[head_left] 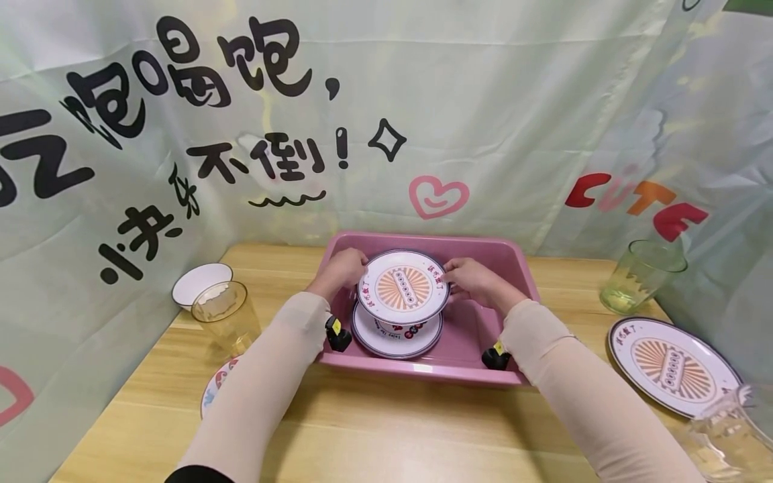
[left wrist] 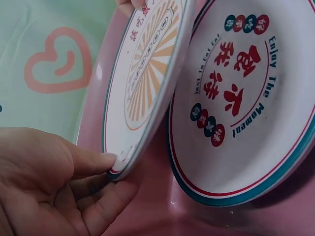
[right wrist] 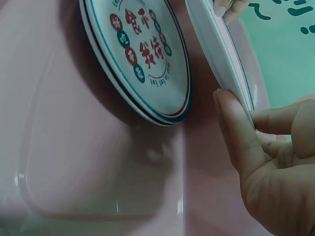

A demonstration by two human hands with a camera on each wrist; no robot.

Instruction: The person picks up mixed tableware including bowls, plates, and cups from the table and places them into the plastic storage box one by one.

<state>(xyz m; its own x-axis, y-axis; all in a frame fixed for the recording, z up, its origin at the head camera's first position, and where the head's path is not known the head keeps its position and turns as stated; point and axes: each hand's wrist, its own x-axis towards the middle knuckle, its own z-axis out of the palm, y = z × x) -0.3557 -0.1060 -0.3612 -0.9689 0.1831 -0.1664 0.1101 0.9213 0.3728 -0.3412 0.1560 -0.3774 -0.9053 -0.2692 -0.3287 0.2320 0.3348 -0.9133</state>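
Both hands hold one white plate point(head_left: 403, 287) with an orange sunburst print, raised above other plates in a pink tub point(head_left: 477, 335). My left hand point(head_left: 343, 270) pinches its left rim; in the left wrist view the thumb of that hand point(left wrist: 54, 182) lies on the printed face. On the opposite rim, my right hand point(head_left: 477, 282) pinches with the thumb and fingers on either side, as the right wrist view of that hand point(right wrist: 275, 162) shows. Below it lies a white plate with red lettering point(left wrist: 241, 98), apparently stacked on another; the raised plate partly hides it in the head view.
At the left are a white bowl point(head_left: 202, 284), an amber glass point(head_left: 226, 315) and a patterned plate point(head_left: 213, 389), partly behind the left arm. To the right stand a green glass point(head_left: 640, 278), a sunburst plate point(head_left: 673, 365) and a clear glass point(head_left: 733, 436). Fabric walls enclose the wooden table point(head_left: 374, 429).
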